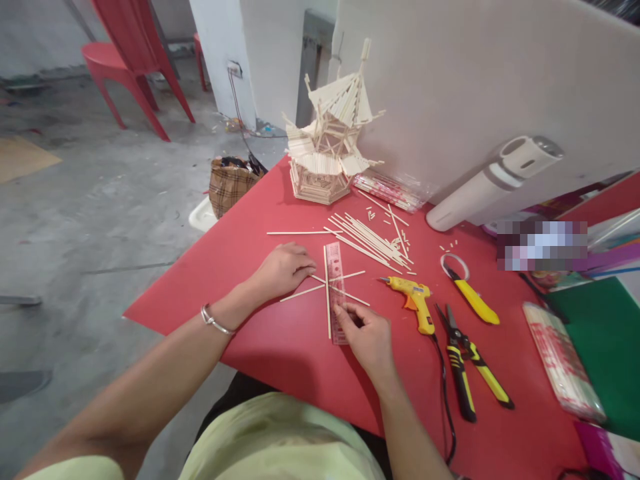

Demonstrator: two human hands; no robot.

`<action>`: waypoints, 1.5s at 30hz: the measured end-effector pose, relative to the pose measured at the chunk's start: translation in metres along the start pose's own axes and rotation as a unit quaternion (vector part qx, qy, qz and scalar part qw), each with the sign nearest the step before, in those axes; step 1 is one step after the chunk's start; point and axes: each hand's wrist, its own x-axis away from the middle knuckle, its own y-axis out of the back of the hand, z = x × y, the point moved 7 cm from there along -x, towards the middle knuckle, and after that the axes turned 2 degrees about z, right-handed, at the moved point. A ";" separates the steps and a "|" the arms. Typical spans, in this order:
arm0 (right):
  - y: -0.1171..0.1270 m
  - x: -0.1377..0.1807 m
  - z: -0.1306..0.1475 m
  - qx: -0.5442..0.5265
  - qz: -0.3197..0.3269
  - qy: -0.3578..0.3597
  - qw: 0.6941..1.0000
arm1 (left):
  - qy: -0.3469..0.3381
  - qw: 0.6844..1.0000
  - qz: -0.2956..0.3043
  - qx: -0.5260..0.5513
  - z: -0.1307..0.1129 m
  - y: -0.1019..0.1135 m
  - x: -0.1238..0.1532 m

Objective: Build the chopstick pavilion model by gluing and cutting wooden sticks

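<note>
Several thin wooden sticks (pixel 354 297) lie crossed in a star shape on the red table in front of me. A clear ruler (pixel 336 267) lies over the crossing, alongside the near-upright stick (pixel 328 313). My right hand (pixel 367 333) pinches the ruler's near end between thumb and fingers. My left hand (pixel 285 270) has its fingers curled together at the upper left end of one crossed stick. Its fingertips partly hide that end. Right of the star lies a yellow hot glue gun (pixel 413 297).
A stick-built pagoda model (pixel 327 147) stands at the back corner. Loose sticks (pixel 370 240) and short cut pieces lie before it. Black-yellow cutters (pixel 465 353), a yellow-handled tool (pixel 475 300), packed sticks (pixel 563 360) and a white tumbler (pixel 475 193) are on the right.
</note>
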 end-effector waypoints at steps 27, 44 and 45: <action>-0.002 0.000 -0.003 -0.011 -0.001 0.006 1.000 | 0.003 1.000 0.002 -0.001 -0.002 0.000 0.000; 0.000 -0.001 0.001 0.000 0.000 0.001 1.000 | 0.007 1.000 0.005 -0.003 -0.002 0.000 0.000; 0.000 -0.001 0.000 0.001 0.000 0.001 1.000 | 0.008 1.000 0.006 -0.003 -0.002 0.000 0.000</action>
